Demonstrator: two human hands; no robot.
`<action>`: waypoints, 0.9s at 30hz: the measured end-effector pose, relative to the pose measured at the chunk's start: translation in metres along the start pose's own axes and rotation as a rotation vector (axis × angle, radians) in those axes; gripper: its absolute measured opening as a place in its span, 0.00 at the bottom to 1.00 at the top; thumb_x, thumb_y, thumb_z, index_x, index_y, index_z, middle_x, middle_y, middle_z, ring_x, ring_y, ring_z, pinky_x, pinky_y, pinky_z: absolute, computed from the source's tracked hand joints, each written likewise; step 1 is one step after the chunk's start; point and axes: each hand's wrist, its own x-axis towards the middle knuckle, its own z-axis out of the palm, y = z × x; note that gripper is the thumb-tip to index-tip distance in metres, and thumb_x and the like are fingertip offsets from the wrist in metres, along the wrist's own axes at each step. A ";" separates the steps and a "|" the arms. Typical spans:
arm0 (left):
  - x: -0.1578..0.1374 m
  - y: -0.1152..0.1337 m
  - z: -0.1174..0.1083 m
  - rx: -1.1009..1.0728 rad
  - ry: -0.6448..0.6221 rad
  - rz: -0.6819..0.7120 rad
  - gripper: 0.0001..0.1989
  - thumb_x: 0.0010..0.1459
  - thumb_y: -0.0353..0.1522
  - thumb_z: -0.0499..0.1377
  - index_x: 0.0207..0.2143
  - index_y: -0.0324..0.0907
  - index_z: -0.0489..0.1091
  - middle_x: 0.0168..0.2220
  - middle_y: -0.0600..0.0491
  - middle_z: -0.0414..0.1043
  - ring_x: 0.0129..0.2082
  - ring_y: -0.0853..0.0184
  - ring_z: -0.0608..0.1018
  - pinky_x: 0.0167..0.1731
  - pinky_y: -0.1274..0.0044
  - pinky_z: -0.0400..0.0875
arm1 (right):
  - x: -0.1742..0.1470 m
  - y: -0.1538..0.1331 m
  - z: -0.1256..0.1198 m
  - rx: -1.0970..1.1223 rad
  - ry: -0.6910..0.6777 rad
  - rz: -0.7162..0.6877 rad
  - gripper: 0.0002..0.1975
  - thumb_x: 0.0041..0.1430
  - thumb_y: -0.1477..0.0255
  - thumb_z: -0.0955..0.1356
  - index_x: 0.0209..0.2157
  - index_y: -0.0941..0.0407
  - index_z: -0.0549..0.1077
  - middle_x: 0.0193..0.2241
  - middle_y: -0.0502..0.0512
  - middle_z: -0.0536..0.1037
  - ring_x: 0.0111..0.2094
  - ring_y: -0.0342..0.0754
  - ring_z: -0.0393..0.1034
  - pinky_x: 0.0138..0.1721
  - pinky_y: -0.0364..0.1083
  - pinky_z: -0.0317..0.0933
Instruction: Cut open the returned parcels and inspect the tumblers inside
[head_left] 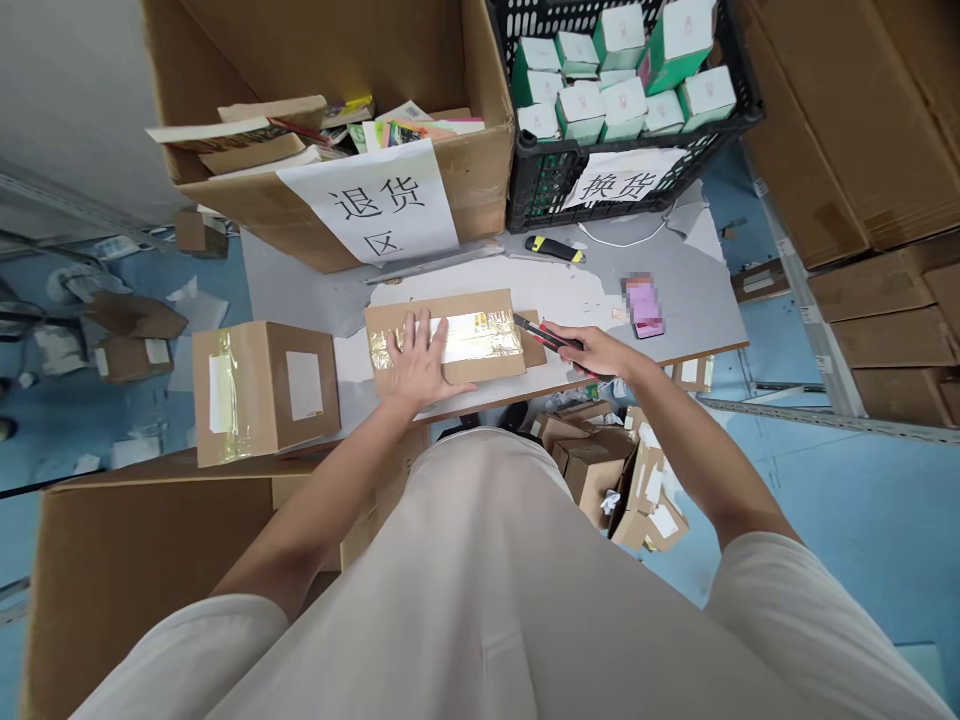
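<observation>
A flat cardboard box (450,372) with a white label and shiny clear tape along its top lies near the front edge of the table. My left hand (412,365) rests flat on its left part, fingers spread. In my right hand (592,352) is a black and red utility knife (541,333), gripped with the fingers wrapped round it. Its tip points left, at the box's right end; whether the blade touches the cardboard I cannot tell. A brown cardboard flap (534,350) shows beside that end, partly beneath the knife.
Behind stand a large carton (480,190) of books and a black crate (532,190) of green-white boxes. A yellow-black cutter (555,249) and a pink phone (643,305) lie on the table (697,290). A taped box (262,400) sits left; cartons (592,460) litter the floor.
</observation>
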 end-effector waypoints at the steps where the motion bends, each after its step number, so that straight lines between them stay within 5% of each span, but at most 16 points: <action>1: 0.000 0.000 0.000 -0.002 -0.003 -0.005 0.63 0.38 0.64 0.58 0.68 0.37 0.45 0.69 0.32 0.39 0.67 0.35 0.44 0.59 0.46 0.33 | 0.002 -0.002 -0.007 -0.027 -0.040 0.008 0.31 0.63 0.73 0.64 0.65 0.40 0.56 0.27 0.45 0.72 0.16 0.35 0.60 0.16 0.36 0.59; 6: 0.000 0.000 0.004 -0.007 -0.023 0.001 0.63 0.37 0.64 0.58 0.68 0.39 0.46 0.69 0.34 0.39 0.67 0.35 0.44 0.59 0.45 0.31 | 0.010 -0.016 -0.018 -0.156 -0.148 0.056 0.30 0.61 0.72 0.66 0.63 0.42 0.60 0.24 0.45 0.71 0.16 0.35 0.60 0.16 0.36 0.56; 11: 0.003 -0.002 0.006 -0.024 -0.025 -0.023 0.64 0.36 0.64 0.59 0.68 0.38 0.45 0.69 0.33 0.38 0.67 0.36 0.43 0.60 0.46 0.30 | -0.001 -0.011 -0.004 0.010 -0.190 0.002 0.30 0.65 0.70 0.63 0.66 0.45 0.54 0.25 0.46 0.69 0.20 0.37 0.63 0.20 0.36 0.60; 20: 0.004 0.003 -0.002 0.022 -0.148 -0.029 0.64 0.39 0.63 0.58 0.69 0.39 0.39 0.70 0.35 0.32 0.68 0.36 0.38 0.60 0.45 0.30 | -0.017 0.001 0.024 0.195 -0.132 0.028 0.32 0.64 0.68 0.64 0.67 0.44 0.51 0.25 0.46 0.69 0.20 0.38 0.64 0.20 0.37 0.61; 27: 0.008 0.002 0.000 0.022 -0.127 -0.038 0.63 0.40 0.63 0.57 0.69 0.38 0.39 0.70 0.35 0.34 0.68 0.36 0.39 0.60 0.44 0.33 | -0.026 0.028 0.045 0.286 -0.108 0.012 0.34 0.61 0.65 0.67 0.66 0.47 0.55 0.24 0.46 0.70 0.19 0.38 0.63 0.18 0.37 0.60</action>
